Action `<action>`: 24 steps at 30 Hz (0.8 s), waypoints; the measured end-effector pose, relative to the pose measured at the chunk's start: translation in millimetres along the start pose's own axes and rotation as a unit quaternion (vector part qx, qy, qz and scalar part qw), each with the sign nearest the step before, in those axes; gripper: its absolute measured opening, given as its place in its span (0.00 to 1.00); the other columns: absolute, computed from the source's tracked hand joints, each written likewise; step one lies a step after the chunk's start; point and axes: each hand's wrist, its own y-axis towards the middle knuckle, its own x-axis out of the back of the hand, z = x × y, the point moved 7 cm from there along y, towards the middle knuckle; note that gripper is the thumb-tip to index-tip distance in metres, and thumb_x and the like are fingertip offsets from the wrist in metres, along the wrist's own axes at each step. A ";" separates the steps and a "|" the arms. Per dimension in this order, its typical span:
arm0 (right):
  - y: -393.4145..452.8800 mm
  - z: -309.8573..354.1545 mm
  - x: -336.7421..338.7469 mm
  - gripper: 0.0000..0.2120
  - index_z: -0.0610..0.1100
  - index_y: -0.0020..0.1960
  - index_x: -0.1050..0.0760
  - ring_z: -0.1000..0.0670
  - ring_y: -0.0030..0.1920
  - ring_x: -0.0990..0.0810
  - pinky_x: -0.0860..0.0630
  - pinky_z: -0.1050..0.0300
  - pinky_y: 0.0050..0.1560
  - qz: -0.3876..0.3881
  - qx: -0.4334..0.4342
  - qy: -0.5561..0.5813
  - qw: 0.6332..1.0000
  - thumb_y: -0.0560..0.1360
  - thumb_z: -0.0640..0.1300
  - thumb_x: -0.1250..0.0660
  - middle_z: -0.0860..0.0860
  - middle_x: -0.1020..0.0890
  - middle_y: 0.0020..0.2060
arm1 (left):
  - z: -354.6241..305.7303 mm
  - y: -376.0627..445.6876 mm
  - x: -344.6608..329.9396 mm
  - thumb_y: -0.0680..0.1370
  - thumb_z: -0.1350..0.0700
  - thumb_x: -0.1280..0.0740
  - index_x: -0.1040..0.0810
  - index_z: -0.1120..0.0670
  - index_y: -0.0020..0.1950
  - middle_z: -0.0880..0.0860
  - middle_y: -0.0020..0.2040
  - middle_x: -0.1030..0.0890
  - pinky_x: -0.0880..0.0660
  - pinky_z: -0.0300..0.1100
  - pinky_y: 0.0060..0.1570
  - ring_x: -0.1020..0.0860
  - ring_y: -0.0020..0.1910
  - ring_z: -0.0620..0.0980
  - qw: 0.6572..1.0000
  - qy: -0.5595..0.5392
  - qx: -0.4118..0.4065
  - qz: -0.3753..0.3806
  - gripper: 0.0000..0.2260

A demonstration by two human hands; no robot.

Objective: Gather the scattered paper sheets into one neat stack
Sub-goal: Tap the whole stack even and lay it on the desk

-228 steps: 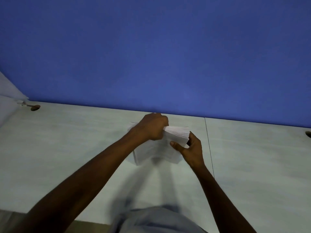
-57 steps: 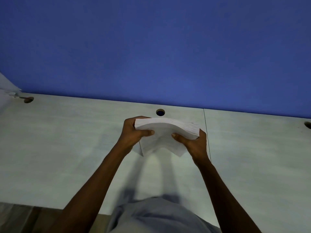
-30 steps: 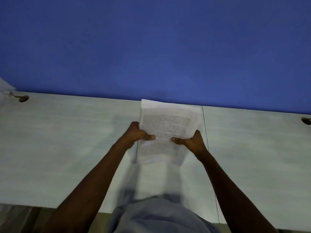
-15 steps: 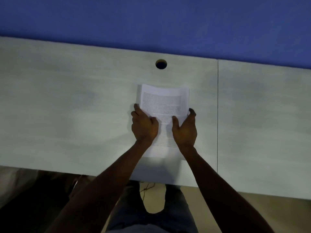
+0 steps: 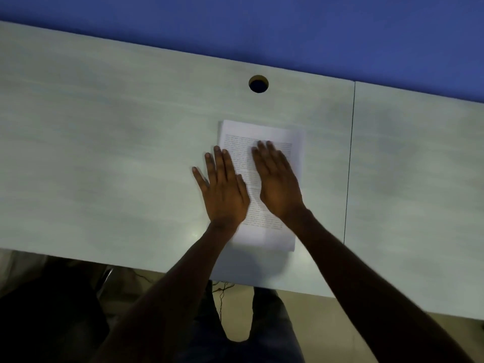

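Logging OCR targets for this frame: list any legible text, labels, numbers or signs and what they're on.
Paper stack, top sheet: a block of printed lines, too small and blurred to read; no word can be quoted.
Desk, cable hole, blue wall: no text, labels or signs.
Left hand and right hand lie flat over part of the print.

A single head-worn camera looks steeply down from above the person's standing place onto the pale surface (image 5: 104, 153); it faces forward toward the blue wall (image 5: 288, 27) at the top edge; arm's-length close, wide-angled.
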 end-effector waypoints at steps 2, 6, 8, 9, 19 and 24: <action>24.9 3.5 -9.1 0.40 0.40 0.82 0.41 0.42 0.83 0.43 0.44 0.40 0.82 0.064 0.080 0.004 0.995 0.72 0.31 0.32 0.43 0.39 0.82 | 2.0 0.0 -4.2 0.85 0.43 0.59 0.54 0.57 0.84 0.57 0.84 0.53 0.52 0.67 0.77 0.53 0.83 0.59 1.000 0.006 0.007 0.015 0.30; 70.9 5.6 -22.7 0.40 0.41 0.83 0.44 0.43 0.83 0.46 0.48 0.44 0.83 0.097 0.125 -0.001 0.987 0.74 0.30 0.34 0.44 0.42 0.83 | 4.6 3.3 -7.5 0.84 0.41 0.62 0.54 0.57 0.84 0.57 0.84 0.53 0.52 0.66 0.77 0.54 0.83 0.59 1.000 0.006 0.002 0.016 0.32; 87.6 6.5 -30.1 0.39 0.40 0.84 0.46 0.43 0.84 0.47 0.50 0.45 0.83 0.090 0.126 -0.003 0.988 0.76 0.31 0.35 0.43 0.43 0.83 | 3.7 3.0 -8.8 0.83 0.39 0.63 0.54 0.56 0.84 0.56 0.84 0.53 0.53 0.65 0.77 0.55 0.83 0.59 1.000 0.012 -0.004 0.017 0.33; 96.1 6.5 -32.8 0.39 0.40 0.84 0.47 0.43 0.84 0.48 0.50 0.46 0.83 0.087 0.125 0.001 0.988 0.76 0.31 0.36 0.43 0.44 0.83 | 2.7 3.7 -9.1 0.83 0.39 0.63 0.53 0.55 0.84 0.56 0.84 0.53 0.53 0.65 0.78 0.55 0.83 0.59 1.000 0.013 -0.004 0.018 0.33; 21.5 -20.0 25.5 0.38 0.37 0.84 0.49 0.42 0.84 0.49 0.51 0.46 0.83 0.067 -0.045 0.087 0.993 0.82 0.46 0.33 0.41 0.47 0.83 | -18.0 15.6 18.7 0.84 0.38 0.49 0.56 0.64 0.82 0.70 0.81 0.50 0.55 0.56 0.81 0.52 0.82 0.66 0.990 0.061 -0.066 0.112 0.38; 2.3 -40.6 9.8 0.51 0.33 0.83 0.56 0.40 0.84 0.55 0.57 0.47 0.82 0.182 -0.101 0.007 0.978 0.78 0.62 0.32 0.37 0.54 0.83 | -37.1 27.8 40.2 0.83 0.36 0.46 0.58 0.53 0.84 0.71 0.79 0.43 0.55 0.60 0.80 0.45 0.80 0.69 0.959 0.195 -0.107 0.177 0.38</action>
